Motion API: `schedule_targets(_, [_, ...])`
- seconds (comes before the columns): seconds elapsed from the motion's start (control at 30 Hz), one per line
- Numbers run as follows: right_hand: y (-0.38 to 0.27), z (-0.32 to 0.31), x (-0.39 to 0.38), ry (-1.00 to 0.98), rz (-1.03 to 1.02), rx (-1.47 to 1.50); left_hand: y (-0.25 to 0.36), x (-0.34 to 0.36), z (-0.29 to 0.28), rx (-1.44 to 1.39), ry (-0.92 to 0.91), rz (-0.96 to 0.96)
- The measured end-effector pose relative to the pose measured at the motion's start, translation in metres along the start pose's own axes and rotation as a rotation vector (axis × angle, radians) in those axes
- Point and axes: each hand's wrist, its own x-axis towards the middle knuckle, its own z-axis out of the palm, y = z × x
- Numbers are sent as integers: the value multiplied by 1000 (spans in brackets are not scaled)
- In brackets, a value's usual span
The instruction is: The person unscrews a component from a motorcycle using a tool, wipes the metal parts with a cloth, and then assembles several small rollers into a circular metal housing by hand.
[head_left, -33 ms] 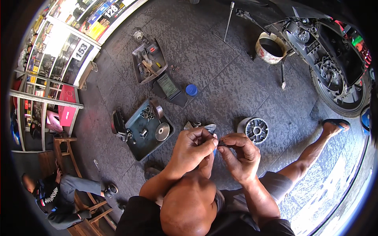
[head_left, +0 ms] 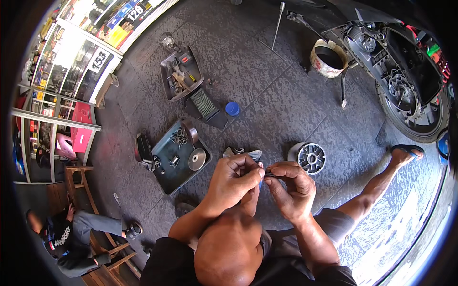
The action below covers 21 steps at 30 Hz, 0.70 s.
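Observation:
My left hand (head_left: 234, 181) and my right hand (head_left: 292, 188) are raised close together over the floor, fingertips nearly meeting. A small dark piece (head_left: 269, 174) is pinched between the thumb and fingers of my right hand; its kind is too small to tell. My left hand's thumb presses against its curled fingers, which hide whatever may be between them. Behind the left hand lies a crumpled grey cloth (head_left: 244, 153). Just beyond my right hand rests a round metal variator part (head_left: 311, 158) with a ribbed face.
Left of my hands is a parts tray (head_left: 167, 183) holding metal discs and small parts. Farther off lie a toolbox tray (head_left: 167, 97), an air filter (head_left: 204, 106) and a blue lid (head_left: 232, 109). A T-handle wrench (head_left: 277, 28), a bucket (head_left: 326, 71) and an opened scooter (head_left: 400, 86) stand far right.

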Motion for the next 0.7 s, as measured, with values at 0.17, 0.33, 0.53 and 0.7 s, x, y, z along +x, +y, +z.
schedule_targets(0.17, [2,-1,-2,11,22,20,1,0,3,48,17,-6])
schedule_targets(0.33, [6,-1,-3,4,-115,-71,0,0,1,35,-6,-25])
schedule_targets(0.53, [6,5,-9,107,199,400,-4,3,1,-169,-61,-70])
schedule_targets(0.7, [5,2,-9,123,346,620,-10,4,-1,-373,-168,-125])
